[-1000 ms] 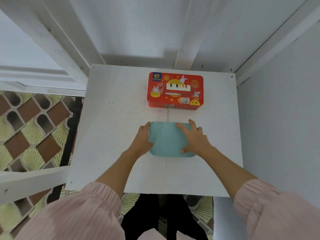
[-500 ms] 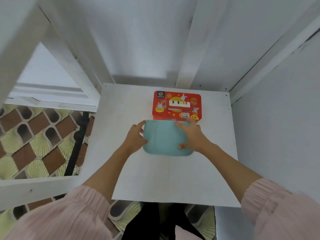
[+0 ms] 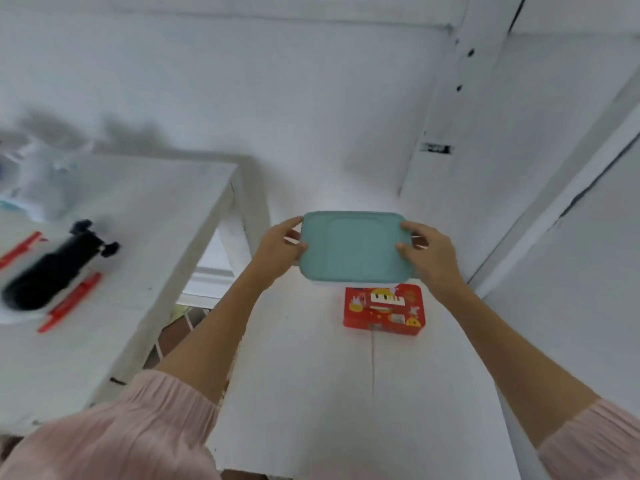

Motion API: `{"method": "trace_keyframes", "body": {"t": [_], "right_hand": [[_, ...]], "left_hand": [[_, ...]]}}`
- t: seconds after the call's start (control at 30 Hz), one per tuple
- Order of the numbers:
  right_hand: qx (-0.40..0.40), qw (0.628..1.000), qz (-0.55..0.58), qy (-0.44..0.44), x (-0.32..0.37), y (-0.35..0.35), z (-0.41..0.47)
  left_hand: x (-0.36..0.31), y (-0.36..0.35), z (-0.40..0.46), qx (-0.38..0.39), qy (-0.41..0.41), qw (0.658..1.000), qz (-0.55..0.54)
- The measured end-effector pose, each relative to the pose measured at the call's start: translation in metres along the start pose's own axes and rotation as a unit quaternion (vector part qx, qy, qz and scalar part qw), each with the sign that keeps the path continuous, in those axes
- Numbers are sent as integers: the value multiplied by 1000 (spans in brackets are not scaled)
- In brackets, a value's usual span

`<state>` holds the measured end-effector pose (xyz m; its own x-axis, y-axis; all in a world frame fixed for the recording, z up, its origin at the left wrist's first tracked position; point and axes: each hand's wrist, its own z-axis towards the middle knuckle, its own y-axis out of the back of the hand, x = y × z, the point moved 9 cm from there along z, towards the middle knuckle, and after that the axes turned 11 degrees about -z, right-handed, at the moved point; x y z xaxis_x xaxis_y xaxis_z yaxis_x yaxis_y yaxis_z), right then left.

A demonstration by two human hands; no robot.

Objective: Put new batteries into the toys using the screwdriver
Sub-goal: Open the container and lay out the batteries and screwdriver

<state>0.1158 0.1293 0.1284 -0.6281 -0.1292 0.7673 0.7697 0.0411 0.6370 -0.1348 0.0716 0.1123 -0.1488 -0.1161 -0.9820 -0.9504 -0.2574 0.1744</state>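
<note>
A teal rectangular box (image 3: 353,249) with a lid is held in the air above the low white shelf (image 3: 304,393). My left hand (image 3: 278,249) grips its left end and my right hand (image 3: 429,252) grips its right end, thumbs on the lid. Below it, a red toy piano box (image 3: 383,310) with cartoon prints lies on the shelf. On the higher white table (image 3: 131,271) at the left lie two red-handled tools (image 3: 69,303), blurred, beside a black cylindrical device (image 3: 52,268).
White walls and a white post (image 3: 446,109) close in the shelf at the back and right. Blurred clear plastic items (image 3: 38,174) sit at the table's far left. A gap with patterned floor tiles (image 3: 173,330) separates the table from the shelf.
Both hands lifted the teal box off the shelf and raised it above the red toy box. The view swung up and left, bringing the higher table into sight.
</note>
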Motion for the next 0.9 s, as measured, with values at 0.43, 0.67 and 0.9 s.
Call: {"method": "trace_keyframes", "body": {"t": [0.43,0.67,0.9], "right_hand": [[36,986,163,25,99,-11,-31],[46,973,218,54,171,-47,-55],[14,969,238,56,257,-122,-78]], "left_hand": [[-78,105,-56,-73,-62,995,-32],[-95,188,-87,-94,-96,990,-37],[-111,305,-95,-78,-124,989,-36]]}}
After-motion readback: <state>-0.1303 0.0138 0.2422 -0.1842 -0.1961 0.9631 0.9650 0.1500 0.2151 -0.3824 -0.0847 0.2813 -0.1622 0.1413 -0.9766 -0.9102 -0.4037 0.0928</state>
